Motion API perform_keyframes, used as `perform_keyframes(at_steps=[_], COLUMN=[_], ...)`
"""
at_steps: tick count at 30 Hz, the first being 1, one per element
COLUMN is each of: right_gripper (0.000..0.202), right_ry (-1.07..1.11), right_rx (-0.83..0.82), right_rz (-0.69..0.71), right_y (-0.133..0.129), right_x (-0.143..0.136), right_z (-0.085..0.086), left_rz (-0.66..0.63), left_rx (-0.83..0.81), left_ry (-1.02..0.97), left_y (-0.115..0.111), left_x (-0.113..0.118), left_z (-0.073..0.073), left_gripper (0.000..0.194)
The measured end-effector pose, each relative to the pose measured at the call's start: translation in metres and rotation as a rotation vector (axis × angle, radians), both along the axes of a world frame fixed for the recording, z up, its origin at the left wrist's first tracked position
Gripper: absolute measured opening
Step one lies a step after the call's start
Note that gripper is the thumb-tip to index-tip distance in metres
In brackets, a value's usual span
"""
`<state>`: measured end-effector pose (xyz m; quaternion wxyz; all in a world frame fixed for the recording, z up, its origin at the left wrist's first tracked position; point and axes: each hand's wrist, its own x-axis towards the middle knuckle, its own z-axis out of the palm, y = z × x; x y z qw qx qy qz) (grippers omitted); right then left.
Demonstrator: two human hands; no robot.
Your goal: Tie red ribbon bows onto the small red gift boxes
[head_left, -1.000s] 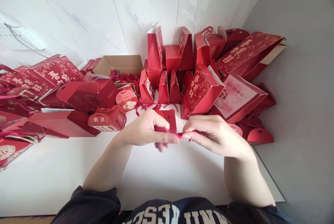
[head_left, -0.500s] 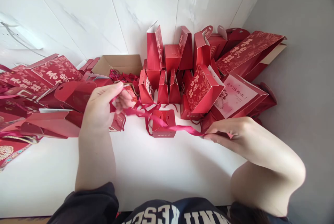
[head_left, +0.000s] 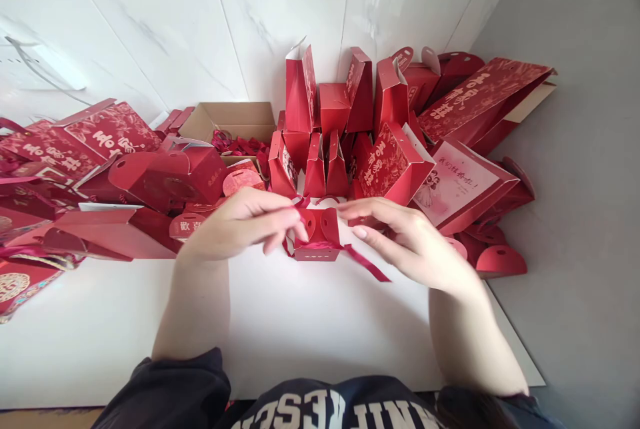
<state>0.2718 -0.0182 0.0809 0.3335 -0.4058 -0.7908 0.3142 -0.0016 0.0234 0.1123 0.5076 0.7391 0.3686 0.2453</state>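
Note:
A small red gift box (head_left: 316, 254) with two holed flaps stands upright on the white table between my hands. A dark pink ribbon (head_left: 367, 264) lies across its front, and one end trails onto the table to the right. My left hand (head_left: 253, 221) is at the box's left side, its fingers closed on the ribbon beside the flap; the fingertips are partly hidden. My right hand (head_left: 400, 237) is at the right side of the box with thumb and fingers apart, holding nothing. The ribbon's tail hangs below its fingertips.
Several taller red boxes (head_left: 325, 109) stand behind, against the tiled wall (head_left: 280, 9). A cardboard box (head_left: 235, 119) of ribbons is at the back left. More red boxes (head_left: 120, 229) crowd the left, and others (head_left: 460, 182) lean near the grey wall (head_left: 585, 182).
Both hands have moved inward to the small box. The ribbon that was stretched between them now lies across the box's front, and my right hand has let go of its end.

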Motion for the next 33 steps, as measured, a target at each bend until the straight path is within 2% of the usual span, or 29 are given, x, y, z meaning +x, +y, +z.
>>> perform_keyframes(at_steps=[2, 4, 7, 10, 14, 19, 22, 25, 27, 28, 29, 30, 31, 32, 33], right_gripper=[0.037, 0.036, 0.037, 0.037, 0.019, 0.014, 0.014, 0.019, 0.026, 0.030, 0.033, 0.031, 0.026, 0.022, 0.031], right_ry=[0.199, 0.333, 0.515, 0.605, 0.650, 0.603, 0.558, 0.451, 0.496, 0.591, 0.624, 0.582, 0.423, 0.205, 0.135], right_rx=[-0.113, -0.251, -0.482, -0.592, -0.499, -0.333, -0.234, -0.209, -0.163, -0.104, -0.077, -0.066, -0.081, -0.157, -0.201], right_rz=[0.128, 0.274, 0.365, 0.346, 0.324, 0.335, 0.385, 0.440, 0.532, 0.561, 0.716, 0.897, 0.980, 0.941, 0.769], right_y=[0.006, 0.011, 0.015, 0.017, 0.015, 0.009, 0.004, -0.004, -0.010, -0.012, -0.014, -0.016, -0.018, -0.019, -0.019], right_x=[-0.019, -0.031, -0.037, -0.034, -0.027, -0.007, 0.009, 0.028, 0.043, 0.051, 0.059, 0.067, 0.073, 0.077, 0.078], right_z=[-0.009, -0.019, -0.030, -0.032, -0.024, -0.015, -0.010, -0.006, -0.003, -0.001, 0.002, 0.006, 0.010, 0.015, 0.019], left_rz=[-0.186, -0.274, -0.283, -0.247, -0.157, -0.012, -0.002, -0.005, 0.050, 0.088, 0.122, 0.148, 0.157, 0.142, 0.108], left_rx=[-0.026, -0.041, -0.080, -0.135, -0.070, -0.023, -0.002, 0.013, 0.038, 0.055, 0.069, 0.076, 0.075, 0.066, 0.053], left_ry=[0.071, 0.102, 0.155, 0.213, 0.207, 0.198, 0.166, 0.177, 0.219, 0.241, 0.259, 0.271, 0.278, 0.279, 0.274], left_y=[-0.005, -0.008, -0.009, -0.008, -0.008, -0.006, -0.004, 0.000, 0.004, 0.005, 0.006, 0.007, 0.008, 0.008, 0.008], left_x=[0.016, 0.027, 0.030, 0.025, 0.019, 0.012, 0.008, 0.001, -0.006, -0.010, -0.013, -0.015, -0.017, -0.017, -0.015], left_z=[0.000, 0.000, 0.000, 0.001, 0.001, 0.005, 0.009, 0.010, 0.009, 0.008, 0.008, 0.007, 0.007, 0.007, 0.007], left_gripper=[0.030, 0.031, 0.033, 0.035, 0.034, 0.028, 0.027, 0.028, 0.029, 0.030, 0.029, 0.029, 0.028, 0.027, 0.026])
